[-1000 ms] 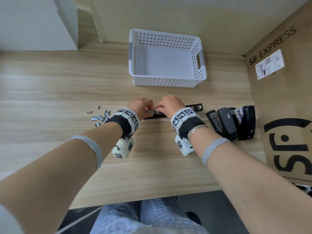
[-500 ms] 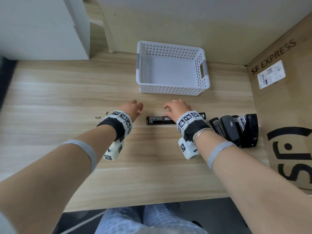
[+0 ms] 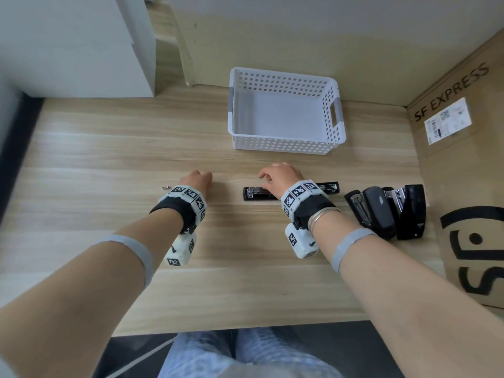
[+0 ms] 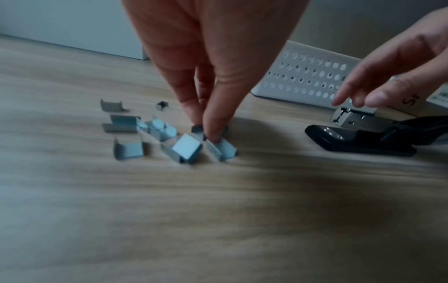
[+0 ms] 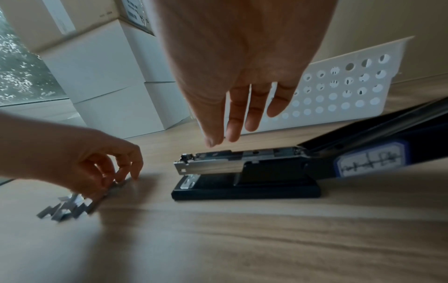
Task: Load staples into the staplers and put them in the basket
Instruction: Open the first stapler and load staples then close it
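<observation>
A black stapler [image 3: 257,194] lies on the wooden table, swung open, its metal magazine [image 5: 208,164] facing left. My right hand [image 3: 268,174] hovers just above it with relaxed, straight fingers [image 5: 232,122], holding nothing. To the left, my left hand [image 3: 203,177] reaches down into a small pile of grey staple strips [image 4: 155,132]. Its thumb and fingertips [image 4: 213,132] pinch one strip [image 5: 114,191] that still touches the table. The white perforated basket [image 3: 286,148] stands empty behind the hands.
Several more black and grey staplers [image 3: 381,211] lie together at the right, against a cardboard box [image 3: 469,186]. One loose staple [image 3: 165,187] sits left of my left wrist. White boxes [image 3: 76,45] stand at the back left. The table edge [image 3: 245,327] is near my lap.
My left hand left the stapler and moved left to the staple pile, where it now pinches a strip. My right hand lifted off the stapler and opened.
</observation>
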A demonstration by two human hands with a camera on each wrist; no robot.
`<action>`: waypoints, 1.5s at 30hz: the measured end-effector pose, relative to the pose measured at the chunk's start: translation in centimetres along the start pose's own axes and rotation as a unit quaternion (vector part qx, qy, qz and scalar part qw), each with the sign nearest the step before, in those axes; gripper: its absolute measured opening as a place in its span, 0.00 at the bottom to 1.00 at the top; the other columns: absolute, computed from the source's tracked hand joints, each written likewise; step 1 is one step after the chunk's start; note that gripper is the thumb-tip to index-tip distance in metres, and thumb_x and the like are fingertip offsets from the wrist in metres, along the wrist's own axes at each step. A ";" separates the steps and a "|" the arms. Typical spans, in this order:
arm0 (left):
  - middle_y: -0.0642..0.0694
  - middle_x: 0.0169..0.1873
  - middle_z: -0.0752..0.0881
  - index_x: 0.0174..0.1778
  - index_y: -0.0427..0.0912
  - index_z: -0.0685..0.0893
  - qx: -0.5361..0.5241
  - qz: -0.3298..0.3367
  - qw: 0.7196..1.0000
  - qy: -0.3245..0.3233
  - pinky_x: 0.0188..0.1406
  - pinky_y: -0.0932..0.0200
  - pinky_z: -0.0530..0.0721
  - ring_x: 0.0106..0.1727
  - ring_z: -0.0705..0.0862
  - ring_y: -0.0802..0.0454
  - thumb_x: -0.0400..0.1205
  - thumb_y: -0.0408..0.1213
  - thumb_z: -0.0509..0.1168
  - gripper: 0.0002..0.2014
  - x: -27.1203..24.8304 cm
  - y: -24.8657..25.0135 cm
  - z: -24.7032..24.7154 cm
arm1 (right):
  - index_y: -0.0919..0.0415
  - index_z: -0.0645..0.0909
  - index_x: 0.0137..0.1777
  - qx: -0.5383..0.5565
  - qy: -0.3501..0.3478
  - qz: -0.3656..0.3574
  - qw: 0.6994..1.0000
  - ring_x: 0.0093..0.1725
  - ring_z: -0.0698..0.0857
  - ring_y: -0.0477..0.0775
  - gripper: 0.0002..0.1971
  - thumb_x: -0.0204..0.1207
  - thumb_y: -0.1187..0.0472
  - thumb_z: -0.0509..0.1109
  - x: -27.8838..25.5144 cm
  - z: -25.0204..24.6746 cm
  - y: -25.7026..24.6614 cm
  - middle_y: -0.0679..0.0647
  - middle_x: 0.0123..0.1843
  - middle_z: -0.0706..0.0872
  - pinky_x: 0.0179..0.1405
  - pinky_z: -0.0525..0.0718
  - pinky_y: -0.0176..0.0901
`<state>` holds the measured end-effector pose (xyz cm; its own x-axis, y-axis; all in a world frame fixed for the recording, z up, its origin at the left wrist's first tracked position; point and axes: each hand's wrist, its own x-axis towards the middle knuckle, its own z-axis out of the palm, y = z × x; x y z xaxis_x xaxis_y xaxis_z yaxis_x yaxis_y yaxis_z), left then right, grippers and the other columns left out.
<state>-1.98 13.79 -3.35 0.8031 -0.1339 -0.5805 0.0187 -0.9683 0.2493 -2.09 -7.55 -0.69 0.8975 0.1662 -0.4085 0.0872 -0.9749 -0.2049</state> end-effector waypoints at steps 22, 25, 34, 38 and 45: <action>0.51 0.37 0.76 0.50 0.41 0.83 -0.212 0.137 0.963 0.099 0.28 0.71 0.83 0.41 0.82 0.49 0.74 0.19 0.58 0.16 0.8 3.5 -0.4 | 0.49 0.82 0.63 0.048 -0.035 -0.034 0.998 0.63 0.78 0.51 0.14 0.79 0.54 0.69 -0.1 0.1 -1.0 0.46 0.56 0.87 0.64 0.73 0.45; 0.55 0.28 0.70 0.49 0.39 0.82 -0.228 0.155 0.955 0.113 0.33 0.57 0.83 0.38 0.76 0.49 0.73 0.22 0.63 0.12 0.4 5.5 -1.3 | 0.49 0.82 0.63 0.060 -0.020 -0.017 0.998 0.62 0.81 0.50 0.16 0.76 0.51 0.71 -0.1 -0.5 -1.8 0.44 0.56 0.88 0.68 0.74 0.47; 0.53 0.24 0.68 0.40 0.46 0.75 -0.300 0.161 0.933 0.114 0.30 0.64 0.67 0.27 0.67 0.55 0.73 0.26 0.67 0.10 0.5 6.8 -0.6 | 0.52 0.87 0.53 0.141 0.027 0.015 0.990 0.56 0.87 0.51 0.09 0.74 0.54 0.73 -0.4 -0.5 -1.5 0.48 0.51 0.91 0.60 0.82 0.48; 0.52 0.31 0.72 0.50 0.39 0.82 -0.221 0.154 0.958 0.098 0.38 0.62 0.73 0.38 0.73 0.50 0.74 0.31 0.70 0.10 0.4 6.8 0.1 | 0.49 0.87 0.55 0.042 0.023 -0.009 0.999 0.60 0.81 0.50 0.09 0.78 0.54 0.69 -1.0 -0.8 -0.6 0.46 0.50 0.90 0.60 0.77 0.45; 0.38 0.54 0.84 0.54 0.38 0.83 -0.125 0.144 0.981 0.043 0.53 0.57 0.78 0.53 0.84 0.41 0.75 0.34 0.70 0.13 0.7 6.7 1.4 | 0.47 0.87 0.54 -0.078 -0.004 -0.037 0.996 0.62 0.77 0.53 0.09 0.80 0.52 0.67 -1.7 -0.9 0.3 0.47 0.55 0.88 0.63 0.71 0.47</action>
<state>-2.17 6.89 -3.15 0.8441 -0.3646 -0.3932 -0.0786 -0.8095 0.5819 -3.23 -8.25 0.77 0.8822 0.2399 -0.4052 0.2201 -0.9708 -0.0954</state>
